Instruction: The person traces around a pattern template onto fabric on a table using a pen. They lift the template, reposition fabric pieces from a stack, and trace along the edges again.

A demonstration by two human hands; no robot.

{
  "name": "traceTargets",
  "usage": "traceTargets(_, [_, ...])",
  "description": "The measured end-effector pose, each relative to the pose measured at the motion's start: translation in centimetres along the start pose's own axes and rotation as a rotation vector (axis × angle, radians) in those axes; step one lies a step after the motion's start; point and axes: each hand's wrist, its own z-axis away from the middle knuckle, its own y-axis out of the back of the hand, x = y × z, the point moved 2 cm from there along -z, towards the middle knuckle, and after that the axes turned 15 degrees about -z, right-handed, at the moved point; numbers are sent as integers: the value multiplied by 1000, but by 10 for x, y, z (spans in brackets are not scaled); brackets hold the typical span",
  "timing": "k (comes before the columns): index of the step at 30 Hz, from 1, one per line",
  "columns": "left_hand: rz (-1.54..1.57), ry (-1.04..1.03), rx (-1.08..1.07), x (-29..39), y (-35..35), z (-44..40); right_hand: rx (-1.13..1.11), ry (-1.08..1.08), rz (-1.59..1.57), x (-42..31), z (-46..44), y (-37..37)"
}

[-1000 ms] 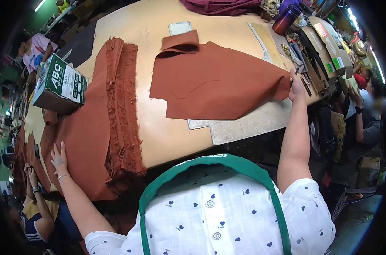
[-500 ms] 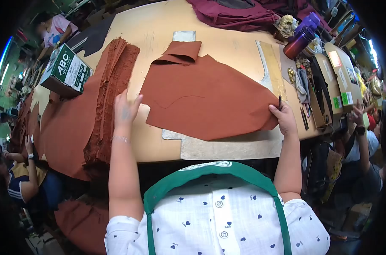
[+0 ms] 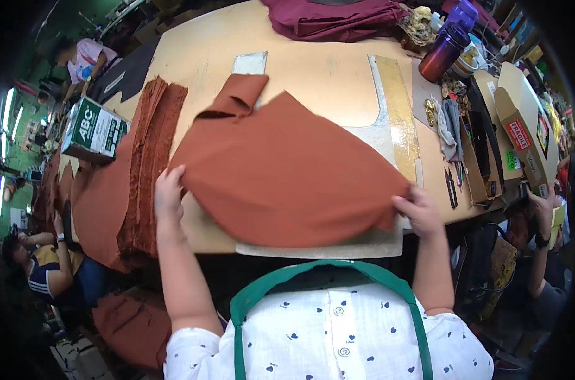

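Observation:
A rust-brown fabric panel (image 3: 294, 171) stretches between my hands, with its upper left end folded over. My left hand (image 3: 169, 195) is closed on the panel's left edge, beside a stack of frayed rust-brown cloth (image 3: 147, 171). The thumb of my right hand (image 3: 420, 212) lies on top of the panel's right corner, its fingers closed around the edge. Under the panel lies a flat pale template (image 3: 319, 251), mostly covered. Its bottom strip, top tab and right side show.
A green-and-white ABC box (image 3: 94, 132) stands on the cloth at left. Maroon fabric (image 3: 332, 19) lies at the far edge. A dark red bottle (image 3: 444, 54), scissors (image 3: 451, 187) and open cardboard boxes (image 3: 522, 120) are at right. Co-workers sit on both sides.
My left hand has gone from open beside the panel to gripping its left edge. The panel has shifted left and toward me, and its lower edge now bulges. The dark stick at my right hand no longer shows.

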Motion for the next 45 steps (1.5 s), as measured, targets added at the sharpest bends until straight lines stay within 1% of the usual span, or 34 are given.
traceTargets(2, [337,-221,-232,29,31,24,-112,374,-411,-28,25,10])
traceTargets(4, [458,-170,-397,79,35,44,-147,611,-509,-69,34,0])
traceTargets(5, [531,-153,-475,93,33,46,-129,556,-515,-76,23,1])
traceTargets(6, [627,-62,-621,89,27,24,-117,507,-517,-88,8,2])
traceTargets(7, [722,26,-769,80,18,-12,-149,395,-572,-89,-26,5])
traceTargets(8, [489,67,-531,69,10,-49,-179,279,-624,-85,-69,9])
traceTargets(9, [441,-2,-116,65,-5,-90,2,198,-647,-87,-108,13])
traceTargets(10, [309,70,28,86,-11,-103,50,285,-598,-95,-153,30])
traceTargets(11, [463,-16,-184,113,-8,-132,65,365,-516,-124,-166,17])
traceTargets(12, [450,-302,-197,156,1,-130,81,439,-435,-159,-167,-2])
traceTargets(13, [534,-343,-166,195,17,-151,26,507,-429,-194,-161,-11])
traceTargets(14, [544,-354,-32,238,22,-114,-29,573,-425,-227,-154,-15])
traceTargets(15, [486,-390,42,271,29,-73,-17,620,-381,-255,-146,-16])
traceTargets(16, [425,-423,115,287,38,-48,-5,667,-338,-275,-140,-11])
traceTargets(17, [403,-505,67,289,55,-57,-224,557,-334,-284,-138,2])
traceTargets(18, [380,-588,18,287,69,-68,-439,440,-328,-291,-135,7])
traceTargets(19, [373,-595,-2,279,73,-60,-146,555,-404,-269,-108,-40])
traceTargets(20, [404,-544,-50,265,84,-73,163,654,-447,-246,-80,-87])
traceTargets(22, [457,-448,-157,221,104,-112,58,599,-318,-212,-93,-48])
traceTargets(24, [497,-278,-79,181,65,-58,188,510,-315,-169,-99,-31])
traceTargets(26, [624,-214,-277,124,47,-54,108,366,-372,-125,-88,-32])
traceTargets(28, [755,-11,-297,74,26,-43,97,231,-327,-73,-100,5])
traceTargets(30, [796,209,-378,12,16,-49,247,88,-324,-38,-89,3])
traceTargets(32, [952,180,-798,-17,1,-27,287,18,-438,-9,-82,6])
traceTargets(33, [932,202,-760,-25,-7,-18,265,12,-430,5,-75,15])
traceTargets(35, [896,241,-677,-36,-25,-2,303,-21,-344,23,-61,12])
traceTargets(36, [705,184,-635,-48,-29,-5,320,-43,-300,30,-59,9])
traceTargets(37, [513,128,-589,-55,-31,-5,335,-41,-171,33,-59,7])
traceTargets(38, [321,73,-542,-61,-32,-6,336,-29,-177,34,-58,6])
traceTargets(39, [281,55,-521,-66,-30,-5,338,-15,-185,32,-57,6])
traceTargets(41, [200,12,-483,-53,-22,11,357,42,-214,21,-46,-3])
traceTargets(43, [180,89,-475,-47,-8,35,339,-11,-263,15,-23,-10])
traceTargets(45, [176,138,-436,-59,2,50,342,-80,-293,31,-8,-7])
